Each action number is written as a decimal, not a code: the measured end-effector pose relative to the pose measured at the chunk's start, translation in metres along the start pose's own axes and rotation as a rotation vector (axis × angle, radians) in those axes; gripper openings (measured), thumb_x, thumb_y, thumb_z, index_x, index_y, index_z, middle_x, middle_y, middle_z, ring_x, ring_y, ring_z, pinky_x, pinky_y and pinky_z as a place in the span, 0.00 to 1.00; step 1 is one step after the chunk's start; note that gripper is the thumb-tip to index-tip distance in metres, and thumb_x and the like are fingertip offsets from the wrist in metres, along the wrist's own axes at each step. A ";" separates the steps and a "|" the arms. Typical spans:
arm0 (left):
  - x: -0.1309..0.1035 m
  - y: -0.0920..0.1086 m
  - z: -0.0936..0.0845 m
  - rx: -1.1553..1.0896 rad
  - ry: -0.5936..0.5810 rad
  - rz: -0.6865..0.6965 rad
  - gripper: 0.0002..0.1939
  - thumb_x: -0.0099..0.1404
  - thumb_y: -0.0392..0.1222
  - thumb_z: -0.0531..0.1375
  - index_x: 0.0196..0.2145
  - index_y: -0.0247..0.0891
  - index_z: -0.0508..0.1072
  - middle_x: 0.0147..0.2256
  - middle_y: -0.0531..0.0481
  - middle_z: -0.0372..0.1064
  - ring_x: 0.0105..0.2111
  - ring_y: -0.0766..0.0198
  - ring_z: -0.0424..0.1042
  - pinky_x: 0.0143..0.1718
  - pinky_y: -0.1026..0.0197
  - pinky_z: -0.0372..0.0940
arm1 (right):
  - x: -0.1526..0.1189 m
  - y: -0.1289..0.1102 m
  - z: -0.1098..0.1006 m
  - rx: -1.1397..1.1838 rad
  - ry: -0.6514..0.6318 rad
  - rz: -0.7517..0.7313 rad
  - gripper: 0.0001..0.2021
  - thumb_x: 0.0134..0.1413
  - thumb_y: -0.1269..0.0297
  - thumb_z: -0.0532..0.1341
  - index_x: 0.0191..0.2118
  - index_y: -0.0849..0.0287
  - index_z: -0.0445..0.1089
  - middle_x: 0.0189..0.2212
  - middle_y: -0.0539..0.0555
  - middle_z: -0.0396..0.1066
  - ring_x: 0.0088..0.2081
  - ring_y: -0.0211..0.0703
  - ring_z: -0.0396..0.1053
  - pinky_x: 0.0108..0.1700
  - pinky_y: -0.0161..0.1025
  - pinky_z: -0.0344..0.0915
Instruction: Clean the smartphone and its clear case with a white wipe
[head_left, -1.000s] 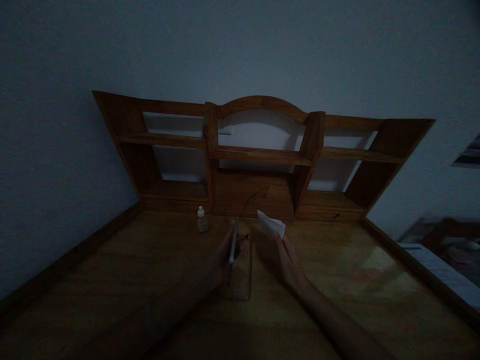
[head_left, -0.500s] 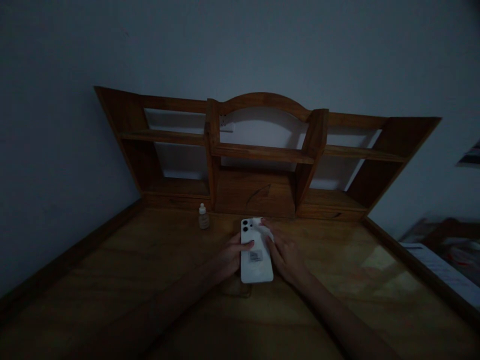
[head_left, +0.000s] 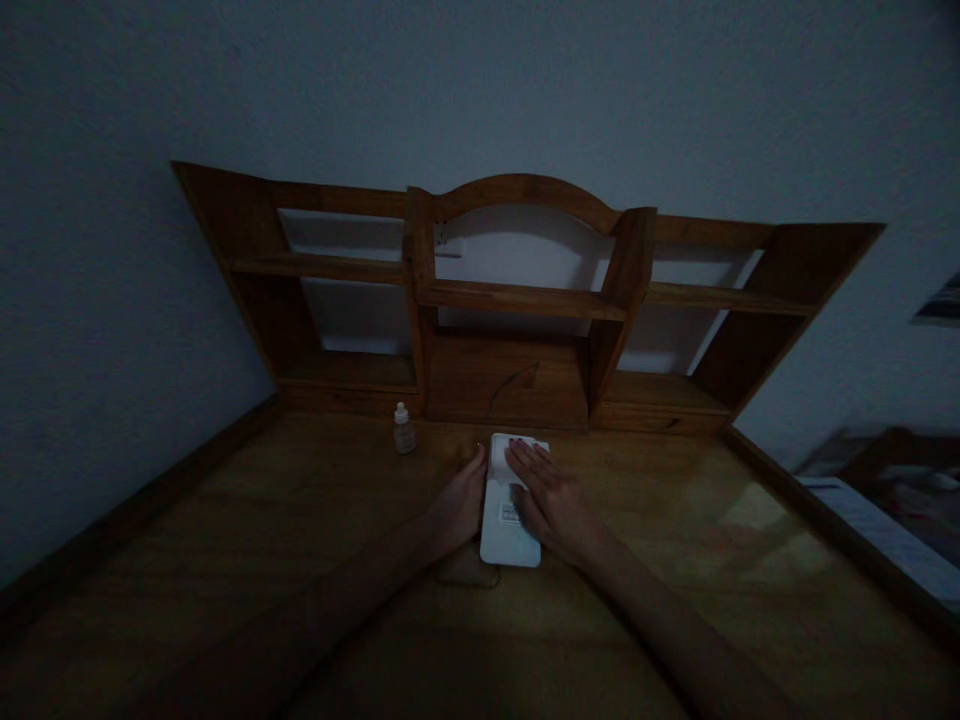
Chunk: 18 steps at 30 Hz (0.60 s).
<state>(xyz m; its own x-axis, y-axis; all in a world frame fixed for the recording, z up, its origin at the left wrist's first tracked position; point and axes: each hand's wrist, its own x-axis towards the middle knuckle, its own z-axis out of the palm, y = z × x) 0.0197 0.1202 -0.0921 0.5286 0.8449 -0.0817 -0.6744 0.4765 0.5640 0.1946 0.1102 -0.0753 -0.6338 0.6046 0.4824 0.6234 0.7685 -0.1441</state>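
A white smartphone is turned back side up, with a small printed label below its middle. My left hand holds it by the left edge, thumb raised along the side and the other fingers mostly hidden. Across the phone's upper back lies a thin white wipe, which covers the cameras. My right hand presses the wipe down, its fingers laid over it and pointing away from me. Partly under the phone and left hand, a phone case that looks clear rests on the desk.
A small dropper bottle with a white cap stands left of the phone on the wooden desk. A wooden shelf unit runs along the back. At far right, papers lie beyond the desk's raised edge. The room is dim.
My right hand has moved from the phone's right edge onto its upper back, spreading the wipe over the cameras. My left thumb has lifted off the phone's back to its side.
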 end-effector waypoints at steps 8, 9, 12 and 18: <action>-0.002 0.003 -0.007 0.014 0.037 -0.053 0.26 0.69 0.55 0.50 0.54 0.33 0.67 0.47 0.40 0.71 0.50 0.54 0.69 0.57 0.53 0.57 | 0.000 -0.012 -0.006 0.043 -0.067 -0.043 0.24 0.59 0.68 0.53 0.61 0.66 0.60 0.61 0.62 0.59 0.62 0.50 0.57 0.63 0.50 0.56; -0.003 0.003 -0.006 0.012 0.037 -0.051 0.26 0.69 0.55 0.50 0.54 0.32 0.68 0.47 0.39 0.72 0.50 0.54 0.69 0.57 0.54 0.56 | 0.000 -0.013 -0.006 0.050 -0.070 -0.052 0.23 0.59 0.67 0.54 0.60 0.65 0.61 0.61 0.61 0.60 0.62 0.50 0.58 0.63 0.50 0.57; -0.003 0.004 -0.002 0.005 0.011 -0.069 0.27 0.70 0.55 0.48 0.52 0.29 0.69 0.46 0.38 0.72 0.50 0.54 0.69 0.57 0.53 0.56 | -0.002 -0.012 -0.007 0.049 -0.061 -0.058 0.22 0.58 0.66 0.55 0.58 0.64 0.64 0.59 0.60 0.63 0.59 0.50 0.62 0.62 0.49 0.59; -0.006 0.004 -0.001 0.063 0.009 -0.065 0.24 0.70 0.54 0.48 0.52 0.34 0.69 0.47 0.42 0.72 0.50 0.55 0.69 0.57 0.53 0.56 | -0.003 -0.005 -0.010 -0.046 0.022 0.043 0.21 0.58 0.67 0.54 0.57 0.66 0.66 0.56 0.63 0.66 0.58 0.52 0.65 0.60 0.51 0.61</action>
<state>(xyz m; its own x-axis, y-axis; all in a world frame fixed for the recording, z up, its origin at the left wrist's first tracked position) 0.0134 0.1173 -0.0898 0.5659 0.8146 -0.1271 -0.6046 0.5148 0.6079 0.1979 0.1027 -0.0669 -0.5961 0.6316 0.4957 0.6707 0.7311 -0.1250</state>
